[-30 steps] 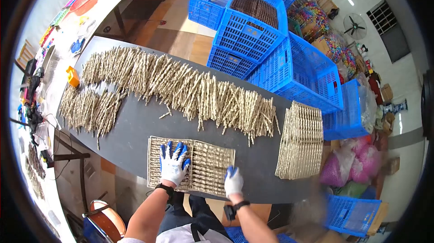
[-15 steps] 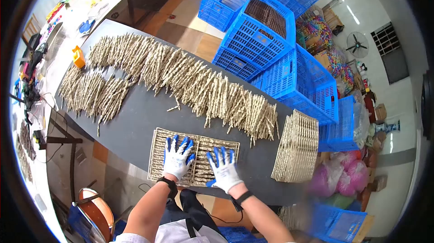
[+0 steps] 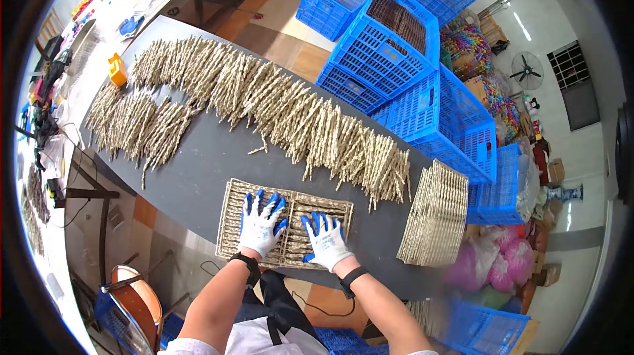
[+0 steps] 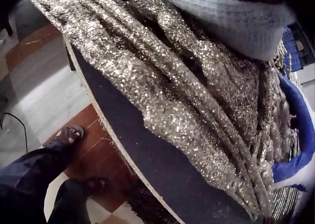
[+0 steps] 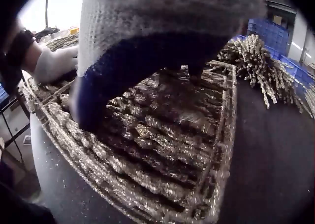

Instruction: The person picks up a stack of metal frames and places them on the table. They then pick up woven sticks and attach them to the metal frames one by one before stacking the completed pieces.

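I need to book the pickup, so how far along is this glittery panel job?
Done: a stack of finished panels lies at the right end of the table. In hand: the left hand and right hand press flat on one panel at the near edge. Left: a long row of loose sticks and a second heap lie unused, so much likely remains.

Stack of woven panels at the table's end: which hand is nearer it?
Right. The right hand lies on the flat panel, towards the stack; the left hand lies farther off.
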A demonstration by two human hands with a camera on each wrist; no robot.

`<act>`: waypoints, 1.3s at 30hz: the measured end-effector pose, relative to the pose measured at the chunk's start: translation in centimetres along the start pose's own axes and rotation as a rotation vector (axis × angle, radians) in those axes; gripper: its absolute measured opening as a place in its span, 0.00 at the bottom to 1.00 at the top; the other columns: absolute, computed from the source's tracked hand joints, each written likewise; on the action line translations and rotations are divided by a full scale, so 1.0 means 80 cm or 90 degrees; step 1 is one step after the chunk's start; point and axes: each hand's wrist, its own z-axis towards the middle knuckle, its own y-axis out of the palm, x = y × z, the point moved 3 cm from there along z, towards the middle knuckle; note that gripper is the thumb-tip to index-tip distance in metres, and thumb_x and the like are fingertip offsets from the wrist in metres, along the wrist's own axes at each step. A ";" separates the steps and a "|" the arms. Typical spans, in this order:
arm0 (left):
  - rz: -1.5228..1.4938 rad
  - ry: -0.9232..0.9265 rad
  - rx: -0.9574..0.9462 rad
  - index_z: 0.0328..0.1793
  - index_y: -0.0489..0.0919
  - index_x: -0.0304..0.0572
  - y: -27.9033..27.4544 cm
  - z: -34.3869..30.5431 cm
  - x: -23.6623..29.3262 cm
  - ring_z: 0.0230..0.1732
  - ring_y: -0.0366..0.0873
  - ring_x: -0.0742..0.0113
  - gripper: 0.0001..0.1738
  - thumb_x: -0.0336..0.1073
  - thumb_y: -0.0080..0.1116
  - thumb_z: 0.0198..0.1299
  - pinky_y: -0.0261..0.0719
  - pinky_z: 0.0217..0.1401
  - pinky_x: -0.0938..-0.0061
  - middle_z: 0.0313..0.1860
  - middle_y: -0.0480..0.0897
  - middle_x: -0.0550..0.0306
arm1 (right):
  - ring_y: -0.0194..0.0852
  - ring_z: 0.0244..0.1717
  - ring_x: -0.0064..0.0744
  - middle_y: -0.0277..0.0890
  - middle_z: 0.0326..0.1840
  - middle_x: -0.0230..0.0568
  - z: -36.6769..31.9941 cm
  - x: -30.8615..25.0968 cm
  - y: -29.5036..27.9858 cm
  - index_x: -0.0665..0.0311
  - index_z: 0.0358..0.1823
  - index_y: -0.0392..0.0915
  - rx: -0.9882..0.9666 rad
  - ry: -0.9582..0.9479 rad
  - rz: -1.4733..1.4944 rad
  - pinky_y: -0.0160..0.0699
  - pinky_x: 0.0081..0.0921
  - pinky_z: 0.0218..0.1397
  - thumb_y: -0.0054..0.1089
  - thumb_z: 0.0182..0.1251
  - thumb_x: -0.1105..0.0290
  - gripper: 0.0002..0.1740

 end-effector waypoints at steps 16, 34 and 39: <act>0.037 -0.001 -0.026 0.68 0.74 0.54 0.002 -0.001 0.001 0.76 0.53 0.43 0.28 0.49 0.57 0.62 0.38 0.79 0.41 0.72 0.68 0.58 | 0.48 0.75 0.58 0.52 0.74 0.62 0.000 0.004 0.015 0.60 0.79 0.40 0.033 -0.040 -0.063 0.46 0.56 0.75 0.71 0.44 0.38 0.68; 0.014 0.003 -0.023 0.69 0.72 0.48 -0.009 -0.001 0.001 0.77 0.50 0.39 0.31 0.47 0.59 0.59 0.36 0.79 0.41 0.73 0.67 0.51 | 0.67 0.60 0.46 0.70 0.58 0.51 0.012 -0.002 0.040 0.72 0.71 0.57 0.109 0.023 -0.097 0.65 0.47 0.60 0.72 0.46 0.47 0.55; 0.023 0.004 -0.020 0.68 0.73 0.51 -0.004 -0.002 -0.002 0.77 0.52 0.41 0.29 0.47 0.58 0.60 0.38 0.79 0.40 0.73 0.67 0.55 | 0.70 0.56 0.47 0.72 0.54 0.51 0.006 0.000 0.038 0.72 0.71 0.57 0.116 0.013 -0.070 0.68 0.46 0.58 0.72 0.47 0.48 0.55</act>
